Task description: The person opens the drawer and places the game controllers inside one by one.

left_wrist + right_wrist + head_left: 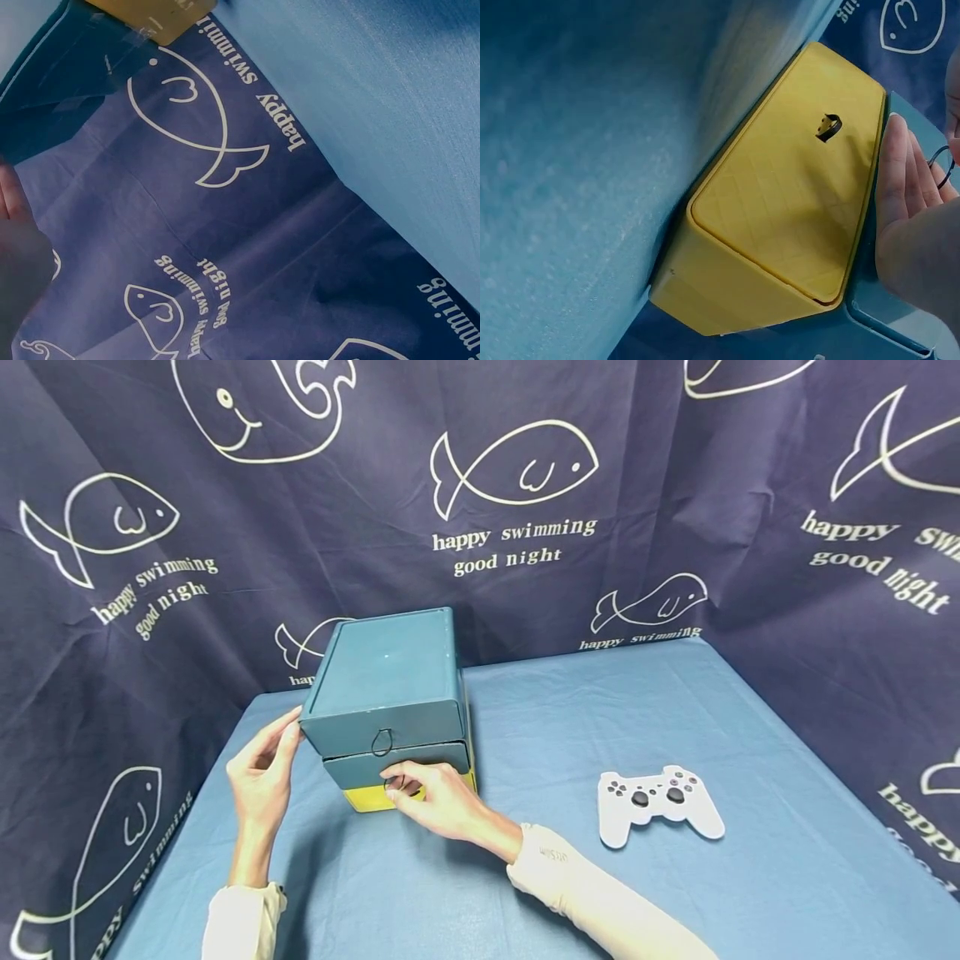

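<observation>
A small drawer box (386, 660) stands on the cloth, teal in its upper two tiers and yellow at the bottom. My right hand (442, 802) is at the middle teal drawer (348, 770), thumb and fingertips pinching its black loop pull (949, 178). My left hand (262, 768) touches the box's upper front left corner with its fingertips; the left wrist view shows only part of that hand (15, 202), by the teal side. Another black loop (382, 742) hangs on the top drawer. In the right wrist view the yellow drawer (780, 187) has a black pull (829, 127).
A white game controller (660, 806) lies right of the box on the blue cloth (540, 735) covering the table. Dark blue curtains (517, 602) printed with white fish rise behind and at both sides, close to the back of the box.
</observation>
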